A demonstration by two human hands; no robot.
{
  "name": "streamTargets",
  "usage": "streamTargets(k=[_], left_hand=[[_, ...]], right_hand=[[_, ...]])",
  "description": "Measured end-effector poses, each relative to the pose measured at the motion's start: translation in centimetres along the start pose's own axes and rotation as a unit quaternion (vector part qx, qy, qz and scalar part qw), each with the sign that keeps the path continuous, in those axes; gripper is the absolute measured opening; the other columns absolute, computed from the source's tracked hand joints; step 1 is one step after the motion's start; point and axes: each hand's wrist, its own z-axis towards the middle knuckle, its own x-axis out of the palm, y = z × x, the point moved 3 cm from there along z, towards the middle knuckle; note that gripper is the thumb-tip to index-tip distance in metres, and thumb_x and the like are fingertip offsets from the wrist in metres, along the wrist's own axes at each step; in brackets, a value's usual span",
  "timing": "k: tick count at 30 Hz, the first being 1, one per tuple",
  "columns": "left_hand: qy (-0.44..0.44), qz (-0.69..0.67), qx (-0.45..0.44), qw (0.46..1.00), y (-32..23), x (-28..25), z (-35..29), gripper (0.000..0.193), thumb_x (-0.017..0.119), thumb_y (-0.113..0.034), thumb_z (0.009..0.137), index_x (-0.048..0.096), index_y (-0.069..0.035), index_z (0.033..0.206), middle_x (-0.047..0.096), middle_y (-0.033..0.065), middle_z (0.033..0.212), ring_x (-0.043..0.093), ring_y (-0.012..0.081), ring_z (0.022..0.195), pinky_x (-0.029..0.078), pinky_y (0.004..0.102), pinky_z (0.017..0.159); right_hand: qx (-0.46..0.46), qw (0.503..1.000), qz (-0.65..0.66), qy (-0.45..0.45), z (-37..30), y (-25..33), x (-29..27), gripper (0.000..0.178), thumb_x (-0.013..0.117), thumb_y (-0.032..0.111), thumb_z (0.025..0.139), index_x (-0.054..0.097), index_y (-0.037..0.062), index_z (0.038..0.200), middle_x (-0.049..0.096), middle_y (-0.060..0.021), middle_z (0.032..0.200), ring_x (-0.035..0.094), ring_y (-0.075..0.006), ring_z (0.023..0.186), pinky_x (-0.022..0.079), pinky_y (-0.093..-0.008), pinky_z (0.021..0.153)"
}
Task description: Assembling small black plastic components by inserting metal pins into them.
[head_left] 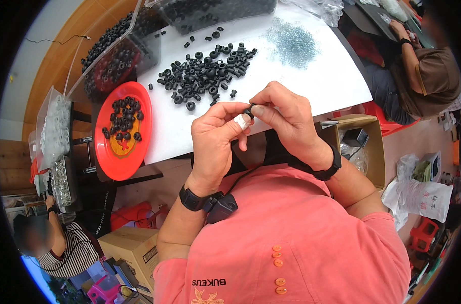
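Observation:
Between the fingertips of both hands is a small black rubber part point(247, 111), mostly covered by the fingers. My left hand point(216, 133) pinches it from one side; white tape point(240, 120) is wrapped round the thumb. From the other side my right hand point(289, 115) pinches it with thumb and forefinger. Just beyond the hands, a loose pile of small black rubber parts point(205, 75) lies on the white tabletop point(332, 76). A red plate point(101, 147) at the left carries several black rounded pieces point(123, 120).
Clear plastic bins point(120, 55) of black parts stand at the table's far left and far edge. Tiny bluish pieces point(292, 44) are spread at the far right. An open cardboard box point(375, 147) stands by my right side. Other people point(433, 81) sit at the right and lower left.

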Motion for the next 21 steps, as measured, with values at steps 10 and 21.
streamTargets(k=[10, 21], left_hand=[[-0.010, 0.016, 0.007, 1.000, 0.1, -0.1, -0.2, 0.020, 0.066, 0.001, 0.094, 0.066, 0.008, 0.113, 0.071, 0.0149, 0.090, 0.065, 0.0142, 0.068, 0.048, 0.0236, 0.050], [-0.029, 0.017, 0.005, 0.999, 0.1, 0.2, -0.3, 0.016, 0.065, 0.003, 0.093, 0.068, 0.006, 0.108, 0.070, 0.0105, 0.087, 0.058, 0.0082, 0.060, 0.043, 0.0206, 0.047]], right_hand=[[-0.035, 0.999, -0.034, 0.024, 0.0, 0.4, -0.6, 0.010, 0.066, -0.003, 0.088, 0.063, 0.0008, 0.097, 0.060, -0.0111, 0.081, 0.062, -0.0275, 0.070, 0.048, -0.0355, 0.060], [-0.181, 0.967, -0.182, 0.000, 0.4, 1.1, 0.1, 0.023, 0.073, 0.004, 0.070, 0.055, 0.0037, 0.085, 0.052, -0.0109, 0.074, 0.057, -0.0322, 0.067, 0.045, -0.0426, 0.058]])
